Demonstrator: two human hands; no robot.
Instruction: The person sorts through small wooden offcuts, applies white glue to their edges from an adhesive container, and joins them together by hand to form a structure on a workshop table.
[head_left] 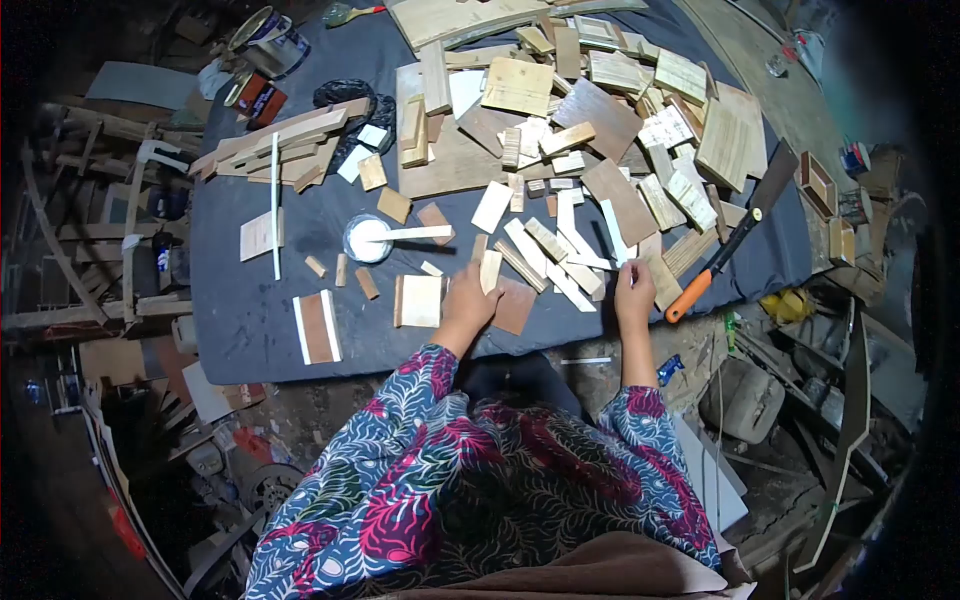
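Note:
My left hand (467,303) is at the table's front edge, its fingers closed around a small pale wood block (490,270). A brown square of board (515,305) lies just right of that hand. Over to the right, my right hand (632,291) pinches the lower end of a thin whitish wood strip (612,228), which points away from me. Several pale strips (569,287) lie between the two hands. Left of my left hand lies a pale square piece (418,301) with a brown edge. A bowl of white paste (367,240) has a flat stick (420,233) across it.
A handsaw (735,240) with an orange handle lies at the table's right edge. A large heap of wood offcuts (600,110) covers the back. Longer wood pieces (285,145), a paint can (268,45) and a brown tin (255,100) are at the left.

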